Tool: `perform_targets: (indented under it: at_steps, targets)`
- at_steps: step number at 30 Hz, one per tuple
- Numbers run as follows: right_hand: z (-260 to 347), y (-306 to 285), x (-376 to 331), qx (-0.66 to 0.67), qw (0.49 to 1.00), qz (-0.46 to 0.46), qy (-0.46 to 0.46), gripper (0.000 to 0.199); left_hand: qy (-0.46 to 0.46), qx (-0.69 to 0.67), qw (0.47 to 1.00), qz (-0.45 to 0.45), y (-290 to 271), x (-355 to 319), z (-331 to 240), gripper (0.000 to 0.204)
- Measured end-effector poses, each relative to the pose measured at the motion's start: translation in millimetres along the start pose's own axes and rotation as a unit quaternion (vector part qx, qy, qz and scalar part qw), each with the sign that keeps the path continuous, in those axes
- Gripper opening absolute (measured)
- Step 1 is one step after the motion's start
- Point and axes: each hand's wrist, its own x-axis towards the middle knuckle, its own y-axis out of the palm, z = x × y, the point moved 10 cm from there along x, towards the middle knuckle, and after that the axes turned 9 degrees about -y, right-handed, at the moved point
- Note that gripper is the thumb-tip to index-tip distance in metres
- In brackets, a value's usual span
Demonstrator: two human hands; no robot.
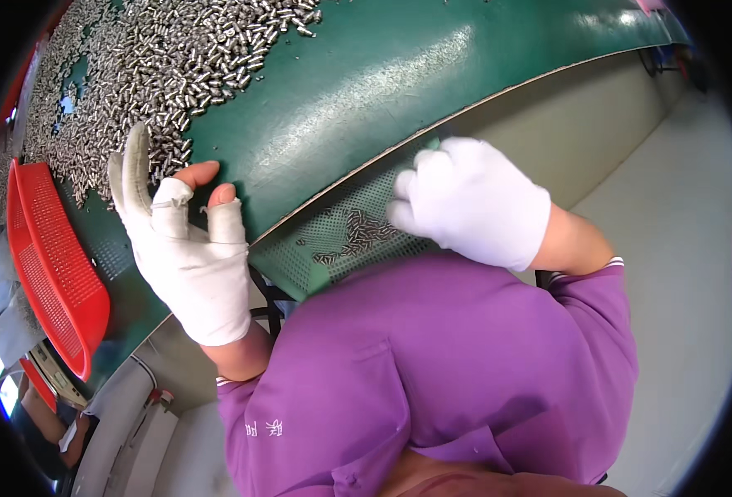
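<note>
My left hand, in a white glove with bare thumb and index fingertips, is over the green tabletop beside a large pile of small metal pins. Its thumb and index finger are apart, the other fingers are stretched out, and nothing shows between them. My right hand, in a white glove, is closed over a green perforated basket below the table's edge. What its curled fingers hold, if anything, is hidden. Small dark metal pins lie in the basket, which my right hand partly covers.
A red perforated basket stands on the table at the left. The green table has a curved-looking front edge between me and the pile. Another person's arm shows at the far lower left.
</note>
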Motion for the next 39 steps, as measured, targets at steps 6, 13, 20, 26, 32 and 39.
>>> perform_targets:
  at_steps: [6, 13, 20, 26, 32, 39]
  targets:
    - [11, 103, -15, -0.086, 0.99, 0.105, -0.042, 0.01, 0.001, -0.012, 1.0, -0.009, 4, 0, 1, 0.018]
    - [22, 134, -12, -0.064, 0.985, 0.149, -0.053, 0.009, -0.001, -0.009, 1.0, -0.008, 1, -2, 2, 0.017]
    - [-5, 77, -1, -0.115, 0.992, 0.012, 0.043, 0.008, -0.002, -0.007, 1.0, 0.004, 4, 3, -2, 0.016]
    - [-44, 67, -27, 0.631, 0.706, -0.157, 0.281, 0.019, 0.05, -0.046, 0.997, -0.02, -6, 1, -9, 0.014]
    - [-2, 91, -21, 0.9, 0.344, -0.124, 0.237, 0.032, 0.134, -0.22, 0.935, 0.245, 18, -39, -67, 0.028]
    - [24, 99, -13, 0.963, 0.163, -0.122, 0.176, 0.018, -0.081, -0.226, 0.909, 0.341, 75, -62, -40, 0.014]
